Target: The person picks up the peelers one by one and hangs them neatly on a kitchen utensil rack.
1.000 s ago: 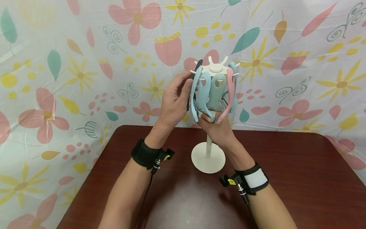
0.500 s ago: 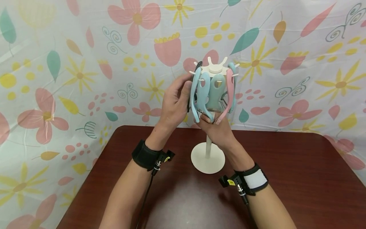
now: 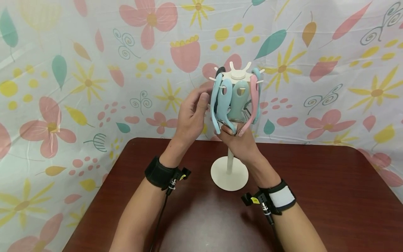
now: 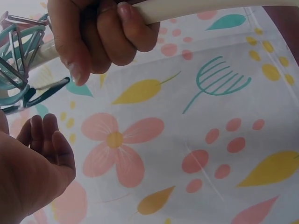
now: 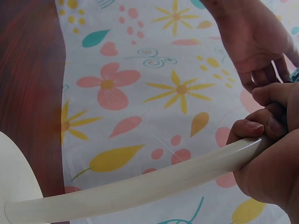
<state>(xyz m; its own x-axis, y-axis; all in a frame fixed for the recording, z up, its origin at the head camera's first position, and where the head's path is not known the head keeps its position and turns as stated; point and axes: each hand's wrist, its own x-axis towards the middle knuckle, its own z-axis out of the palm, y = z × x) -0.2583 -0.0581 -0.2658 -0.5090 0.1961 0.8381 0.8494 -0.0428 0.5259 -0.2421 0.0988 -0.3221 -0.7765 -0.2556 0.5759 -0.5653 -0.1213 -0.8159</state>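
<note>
A cream stand [image 3: 238, 74] with a pronged top carries several hanging peelers in light blue, green, pink and black. My right hand [image 3: 240, 143] grips the stand's pole [image 5: 140, 186] just below them, its fingers wrapped around it. To the left of the peelers, my left hand [image 3: 192, 112] is held with its thumb raised and fingers loosely bent. In the left wrist view, a gap shows between the left hand and a dark peeler [image 4: 49, 91]. The light blue peeler [image 3: 216, 103] partly covers the dark one in the head view. The left fingertips are partly hidden there.
The stand's round base [image 3: 229, 178] rests on a dark red-brown table [image 3: 330, 189]. Behind the table's far edge hangs a patterned cloth [image 3: 110, 70]. A cable [image 3: 161, 213] trails from the left wrist strap.
My left hand has drawn slightly left, its thumb parting from the dark peeler. That peeler now hangs further in behind the light blue one. The right hand has kept its hold on the pole.
</note>
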